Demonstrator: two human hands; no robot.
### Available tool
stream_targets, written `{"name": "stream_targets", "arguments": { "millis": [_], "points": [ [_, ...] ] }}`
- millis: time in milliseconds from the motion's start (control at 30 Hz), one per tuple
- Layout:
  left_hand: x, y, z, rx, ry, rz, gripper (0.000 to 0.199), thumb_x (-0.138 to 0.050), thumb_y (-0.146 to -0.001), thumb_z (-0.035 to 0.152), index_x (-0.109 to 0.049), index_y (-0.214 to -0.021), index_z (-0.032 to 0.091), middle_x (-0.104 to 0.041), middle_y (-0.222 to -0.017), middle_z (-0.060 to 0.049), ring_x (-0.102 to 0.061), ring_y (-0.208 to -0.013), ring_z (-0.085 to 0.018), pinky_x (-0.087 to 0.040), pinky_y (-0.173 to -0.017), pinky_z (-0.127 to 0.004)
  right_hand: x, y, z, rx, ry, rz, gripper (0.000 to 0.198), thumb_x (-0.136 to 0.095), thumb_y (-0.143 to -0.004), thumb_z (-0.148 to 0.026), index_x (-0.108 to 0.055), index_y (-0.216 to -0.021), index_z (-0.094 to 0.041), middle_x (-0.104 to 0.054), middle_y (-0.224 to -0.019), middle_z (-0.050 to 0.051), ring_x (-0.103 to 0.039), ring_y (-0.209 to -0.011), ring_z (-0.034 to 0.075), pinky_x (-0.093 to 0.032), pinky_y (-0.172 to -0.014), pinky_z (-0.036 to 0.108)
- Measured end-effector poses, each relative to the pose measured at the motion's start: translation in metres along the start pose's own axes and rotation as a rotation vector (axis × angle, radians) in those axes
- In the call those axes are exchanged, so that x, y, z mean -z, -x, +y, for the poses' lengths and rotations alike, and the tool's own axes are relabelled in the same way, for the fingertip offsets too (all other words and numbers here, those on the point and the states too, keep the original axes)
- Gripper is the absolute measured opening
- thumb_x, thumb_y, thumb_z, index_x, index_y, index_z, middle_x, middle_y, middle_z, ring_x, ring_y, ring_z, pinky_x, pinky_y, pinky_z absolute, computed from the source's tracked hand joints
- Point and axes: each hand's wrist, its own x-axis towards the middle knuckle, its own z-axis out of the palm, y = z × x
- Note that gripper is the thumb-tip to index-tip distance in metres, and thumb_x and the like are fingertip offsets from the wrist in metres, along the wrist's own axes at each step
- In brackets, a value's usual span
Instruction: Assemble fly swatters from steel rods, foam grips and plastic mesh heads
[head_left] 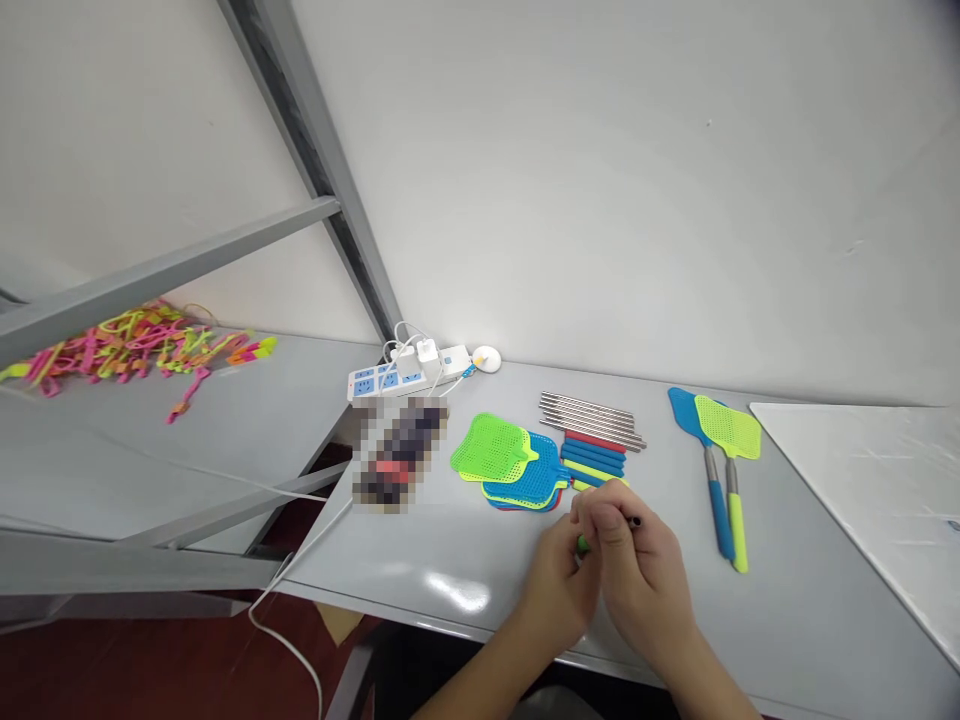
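Note:
My left hand [559, 580] and my right hand [645, 570] are closed and pressed together above the front of the table. In the left one a small bit of a green handle [583, 545] shows between the fingers. The dark end of a thin rod [635, 522] pokes out of my right hand; the fingers hide the remainder. Just beyond lie blue, yellow and red handle grips [592, 458] and a row of metal rods [589, 417]. Left of these are stacked fly swatter heads, with a green head [491, 447] on top and a blue head [532, 470] beside it.
At right lie a blue fly swatter [721, 515] and a yellow-green fly swatter [737, 520]. A power strip [367, 383] with plugged chargers and a round white device [486, 359] stand by the wall. A blurred-out object [401, 455] lies left. Colourful strap-like pieces [142, 345] cover part of the neighbouring table.

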Motion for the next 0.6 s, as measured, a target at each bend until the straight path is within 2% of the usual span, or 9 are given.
{"name": "stream_targets", "arguments": {
  "millis": [167, 333, 467, 600],
  "points": [
    [-0.001, -0.001, 0.002, -0.001, 0.003, -0.008, 0.032, -0.045, -0.097, 0.043, -0.061, -0.09, 0.016, -0.061, -0.083, -0.005, -0.056, -0.082, -0.02, -0.046, -0.067, -0.029, 0.0, -0.004, 0.001, -0.038, 0.046, 0.021, 0.036, -0.041, -0.099, -0.039, -0.045, -0.067, -0.022, -0.049, -0.064, -0.001, -0.048, -0.062, 0.014, -0.038, -0.057, 0.026],
    [-0.001, -0.003, 0.002, -0.012, 0.016, 0.025, 0.034, -0.043, -0.098, 0.047, -0.058, -0.088, 0.018, -0.06, -0.086, -0.004, -0.054, -0.083, -0.019, -0.046, -0.07, -0.028, -0.003, -0.003, 0.006, -0.068, 0.071, -0.029, 0.035, -0.039, -0.099, -0.04, -0.045, -0.07, -0.023, -0.048, -0.062, -0.003, -0.045, -0.056, 0.013, -0.035, -0.053, 0.025],
    [-0.002, -0.004, 0.0, 0.007, 0.038, 0.011, 0.039, -0.039, -0.098, 0.05, -0.056, -0.083, 0.018, -0.058, -0.08, -0.004, -0.053, -0.078, -0.018, -0.046, -0.064, -0.027, -0.005, -0.002, 0.009, -0.093, 0.072, -0.064, 0.034, -0.039, -0.099, -0.04, -0.047, -0.071, -0.023, -0.048, -0.061, -0.003, -0.044, -0.056, 0.013, -0.035, -0.053, 0.025],
    [-0.003, -0.005, -0.002, 0.032, 0.043, 0.009, 0.041, -0.034, -0.099, 0.052, -0.055, -0.087, 0.018, -0.054, -0.076, -0.002, -0.053, -0.075, -0.017, -0.046, -0.062, -0.026, -0.006, -0.004, 0.011, -0.138, 0.044, -0.056, 0.034, -0.037, -0.1, -0.042, -0.046, -0.072, -0.023, -0.048, -0.062, -0.003, -0.043, -0.056, 0.013, -0.034, -0.053, 0.025]
  ]
}}
